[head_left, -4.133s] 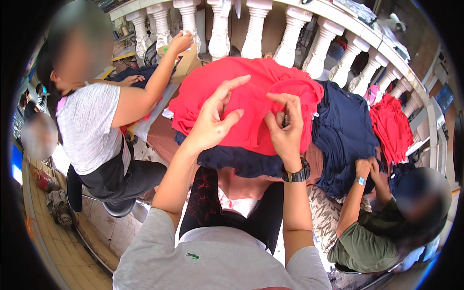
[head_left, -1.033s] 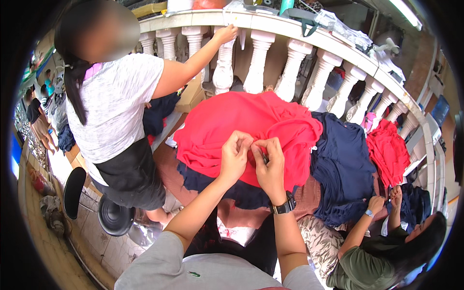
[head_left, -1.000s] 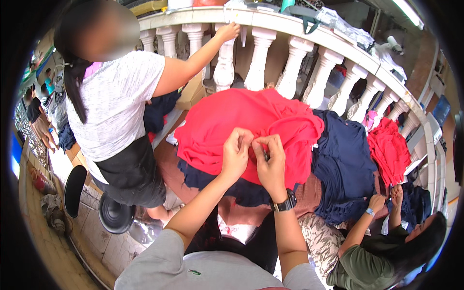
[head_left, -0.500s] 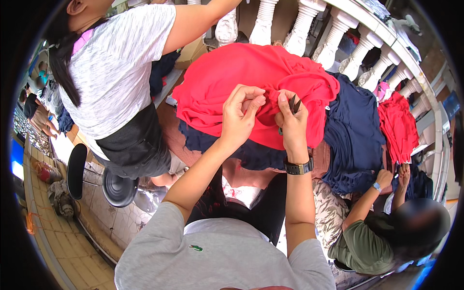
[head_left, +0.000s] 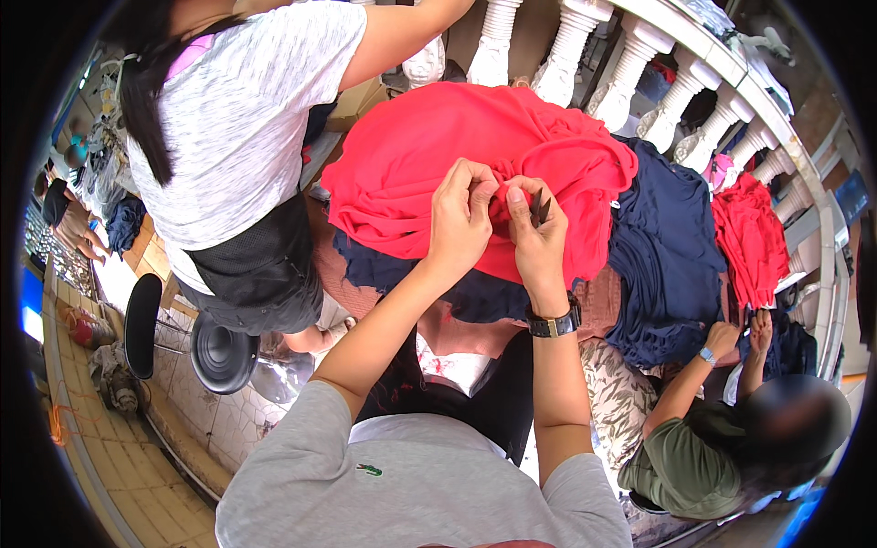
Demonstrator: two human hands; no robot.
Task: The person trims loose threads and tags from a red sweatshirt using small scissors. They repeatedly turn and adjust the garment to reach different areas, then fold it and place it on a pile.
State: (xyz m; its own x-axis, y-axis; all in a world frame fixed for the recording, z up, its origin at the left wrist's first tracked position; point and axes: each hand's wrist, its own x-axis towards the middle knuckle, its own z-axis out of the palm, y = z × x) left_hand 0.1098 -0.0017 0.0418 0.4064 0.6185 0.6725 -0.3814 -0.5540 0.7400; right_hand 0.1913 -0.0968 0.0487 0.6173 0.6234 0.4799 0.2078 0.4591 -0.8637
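Observation:
A heap of red fabric (head_left: pixel 429 146) lies in front of me, on top of navy cloth (head_left: pixel 379 263). My left hand (head_left: pixel 459 219) is closed, thumb and fingers pinching a gathered bit of the red fabric. Close against it, my right hand (head_left: pixel 539 251) is closed around small dark thread snips (head_left: pixel 541 206), whose pointed blades stick up past the thumb. The right thumb and fingertips also meet the red fabric beside the left fingers. The exact spot between the fingertips is too small to make out.
A navy garment (head_left: pixel 662 260) and a red garment (head_left: pixel 749 242) lie to the right, where a seated co-worker (head_left: pixel 690 466) handles cloth. Another person (head_left: pixel 247 128) stands at the left beside a black round stool (head_left: pixel 224 354). White balusters (head_left: pixel 493 46) line the far side.
My right hand has shifted slightly left, closer to my left hand, and the snips now point more upright. The standing person at the left has moved a little to the right.

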